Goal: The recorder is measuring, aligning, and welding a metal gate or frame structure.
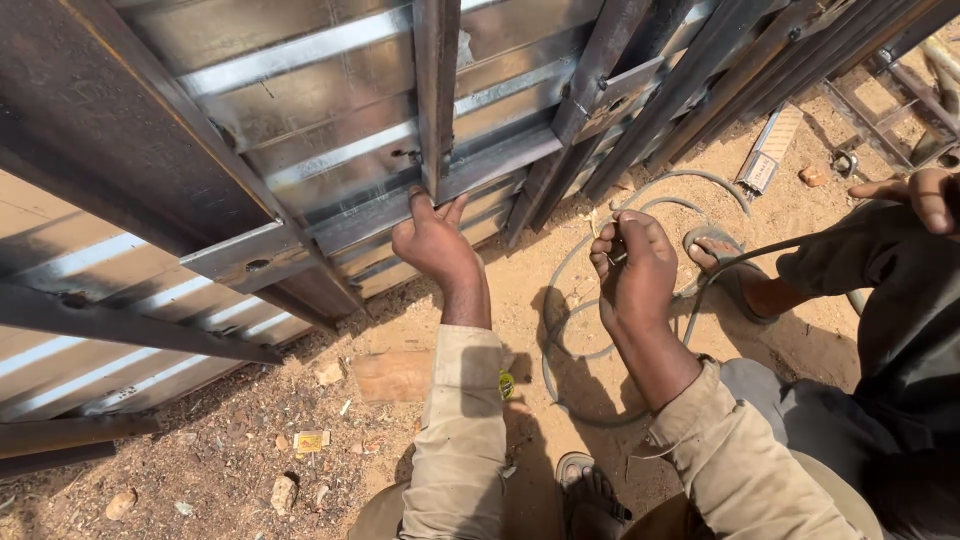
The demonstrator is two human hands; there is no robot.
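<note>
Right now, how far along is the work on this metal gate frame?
Done: the frame bars and corrugated sheet of the gate are already put together. In hand: the left hand presses on the upright bar, while the right hand grips a small dark object beside the cable. Left: cannot tell; no finished joint shows at that bar.

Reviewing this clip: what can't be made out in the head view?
- What the right hand grips: a small dark item, hidden by the closed fingers.
- The cable ends: hidden behind the hands and the co-worker's arm.
- Left hand fingertips: pressed against the metal frame, contact unclear.
- The co-worker: cut off by the right edge.
</note>
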